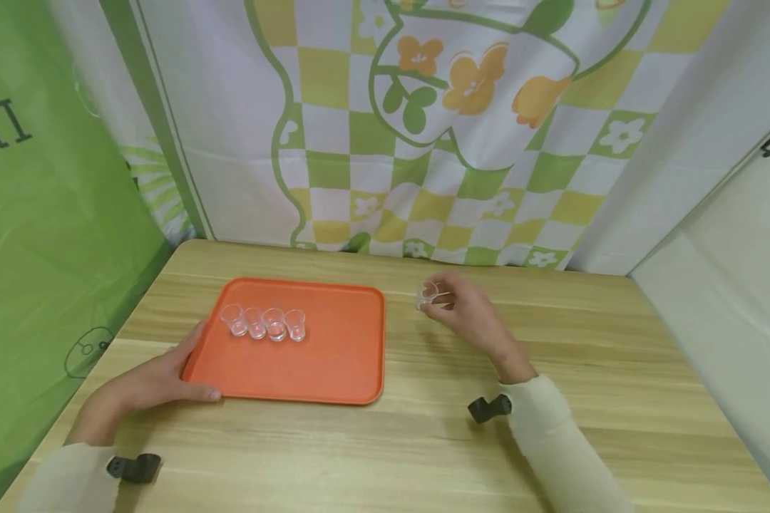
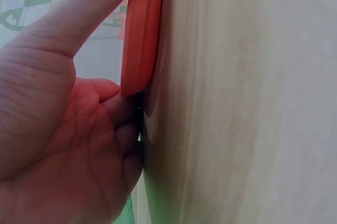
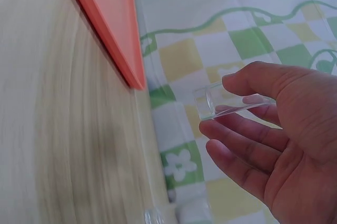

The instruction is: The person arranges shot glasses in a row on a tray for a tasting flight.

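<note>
An orange tray point(image 1: 334, 349) lies on the wooden table, with several small clear shot glasses point(image 1: 276, 325) standing in a row on its left half. My left hand point(image 1: 157, 374) holds the tray's near left corner, thumb along the front edge and fingers at the left side. In the left wrist view the fingers curl against the tray rim point(image 2: 141, 39). To the right of the tray, my right hand point(image 1: 465, 310) pinches another shot glass point(image 1: 427, 292) between thumb and fingers. The right wrist view shows this shot glass point(image 3: 210, 100) held above the table, apart from the tray.
The wooden table point(image 1: 423, 456) reaches back to a checked, flowered curtain point(image 1: 436, 178). A green cloth point(image 1: 51, 214) hangs at the left and a pale one point(image 1: 731, 271) at the right. A blurred clear object point(image 3: 154, 216) appears low in the right wrist view.
</note>
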A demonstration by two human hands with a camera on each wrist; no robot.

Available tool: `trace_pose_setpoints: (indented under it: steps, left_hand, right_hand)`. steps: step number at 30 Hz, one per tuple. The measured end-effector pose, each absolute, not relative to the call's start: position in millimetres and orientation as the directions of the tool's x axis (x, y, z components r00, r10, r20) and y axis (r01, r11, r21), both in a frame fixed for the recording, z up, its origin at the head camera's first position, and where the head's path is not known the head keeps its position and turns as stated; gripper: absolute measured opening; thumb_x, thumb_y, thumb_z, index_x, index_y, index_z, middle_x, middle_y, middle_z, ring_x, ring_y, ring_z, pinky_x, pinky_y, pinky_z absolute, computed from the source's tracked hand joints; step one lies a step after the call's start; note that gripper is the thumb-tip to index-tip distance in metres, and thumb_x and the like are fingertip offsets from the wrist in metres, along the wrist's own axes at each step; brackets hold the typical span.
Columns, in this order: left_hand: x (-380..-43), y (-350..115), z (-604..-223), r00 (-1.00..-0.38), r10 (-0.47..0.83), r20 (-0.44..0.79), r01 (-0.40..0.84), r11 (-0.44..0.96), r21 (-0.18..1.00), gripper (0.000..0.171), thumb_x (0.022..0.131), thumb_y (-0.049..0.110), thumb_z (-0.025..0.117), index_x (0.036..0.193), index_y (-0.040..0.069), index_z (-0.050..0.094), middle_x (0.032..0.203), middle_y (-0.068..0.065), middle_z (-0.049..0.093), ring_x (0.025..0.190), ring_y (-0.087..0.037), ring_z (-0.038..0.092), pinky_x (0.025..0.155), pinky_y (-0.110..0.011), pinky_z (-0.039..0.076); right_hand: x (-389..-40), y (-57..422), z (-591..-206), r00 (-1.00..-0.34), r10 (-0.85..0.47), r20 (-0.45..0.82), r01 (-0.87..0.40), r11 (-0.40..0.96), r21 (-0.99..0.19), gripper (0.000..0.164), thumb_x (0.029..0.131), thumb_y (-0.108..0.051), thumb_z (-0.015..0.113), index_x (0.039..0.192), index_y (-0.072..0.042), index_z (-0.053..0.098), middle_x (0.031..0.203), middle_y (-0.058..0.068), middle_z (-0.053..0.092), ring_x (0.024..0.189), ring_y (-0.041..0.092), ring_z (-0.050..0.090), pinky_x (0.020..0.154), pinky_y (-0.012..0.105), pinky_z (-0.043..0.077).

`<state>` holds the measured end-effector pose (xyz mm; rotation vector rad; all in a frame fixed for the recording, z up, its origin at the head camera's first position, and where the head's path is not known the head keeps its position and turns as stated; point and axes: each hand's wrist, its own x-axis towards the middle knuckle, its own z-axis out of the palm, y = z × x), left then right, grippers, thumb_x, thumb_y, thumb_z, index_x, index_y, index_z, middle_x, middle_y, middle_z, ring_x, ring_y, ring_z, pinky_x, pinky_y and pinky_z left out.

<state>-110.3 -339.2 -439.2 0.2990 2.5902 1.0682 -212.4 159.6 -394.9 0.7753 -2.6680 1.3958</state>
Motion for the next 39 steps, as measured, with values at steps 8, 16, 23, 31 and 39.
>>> trace_pose_setpoints:
  steps: [8, 16, 23, 31, 39]
  left_hand:
    - [-109.9, -339.1, -439.2, -0.926, 0.315, -0.208, 0.075, 0.694, 0.716, 0.129, 0.083, 0.038, 0.086, 0.164, 0.009, -0.01, 0.162, -0.04, 0.002, 0.142, -0.066, 0.015, 0.105, -0.079, 0.022]
    - [-109.9, -339.9, -438.3, -0.926, 0.324, -0.195, 0.089, 0.689, 0.719, 0.128, 0.084, 0.037, 0.086, 0.165, 0.01, -0.009, 0.163, -0.039, 0.006, 0.141, -0.062, 0.022, 0.104, -0.078, 0.026]
    - [-109.3, -339.2, -436.6, -0.924, 0.331, -0.193, 0.092, 0.682, 0.725, 0.128, 0.084, 0.037, 0.086, 0.164, 0.009, -0.009, 0.163, -0.039, 0.005, 0.142, -0.063, 0.019, 0.105, -0.078, 0.025]
    - [-108.7, -339.0, -436.2, -0.924, 0.328, -0.198, 0.086, 0.68, 0.728, 0.128, 0.084, 0.036, 0.086, 0.164, 0.009, -0.01, 0.162, -0.039, 0.005, 0.142, -0.064, 0.018, 0.105, -0.079, 0.024]
    - [-108.9, -339.0, -436.6, -0.923, 0.329, -0.2, 0.083, 0.677, 0.731, 0.128, 0.084, 0.036, 0.086, 0.164, 0.009, -0.01, 0.162, -0.04, 0.005, 0.142, -0.064, 0.018, 0.105, -0.079, 0.023]
  right_hand:
    - [-212.8, 136.2, -399.5, -0.862, -0.449, 0.234, -0.442, 0.442, -0.78, 0.035, 0.093, -0.005, 0.077, 0.124, 0.002, 0.062, 0.112, 0.014, 0.07, 0.1, 0.029, 0.072, 0.085, 0.035, 0.059]
    - [-211.9, 114.2, -403.9, -0.851, -0.486, 0.199, -0.433, 0.434, -0.79, 0.03, 0.094, -0.008, 0.076, 0.121, -0.003, 0.063, 0.111, 0.01, 0.069, 0.1, 0.026, 0.072, 0.082, 0.031, 0.059]
    - [-208.6, 95.4, -405.0, -0.845, -0.507, 0.172, -0.416, 0.419, -0.807, 0.025, 0.094, -0.007, 0.075, 0.117, -0.006, 0.064, 0.105, 0.004, 0.068, 0.1, 0.021, 0.072, 0.081, 0.027, 0.059]
    - [-206.7, 74.4, -408.7, -0.823, -0.541, 0.17, -0.448, 0.437, -0.78, 0.022, 0.094, -0.01, 0.078, 0.111, -0.009, 0.064, 0.102, 0.001, 0.067, 0.099, 0.019, 0.071, 0.082, 0.027, 0.058]
    - [-205.5, 56.7, -413.6, -0.803, -0.572, 0.169, -0.476, 0.444, -0.759, 0.023, 0.093, -0.01, 0.078, 0.112, -0.008, 0.065, 0.103, 0.001, 0.067, 0.099, 0.017, 0.07, 0.085, 0.033, 0.058]
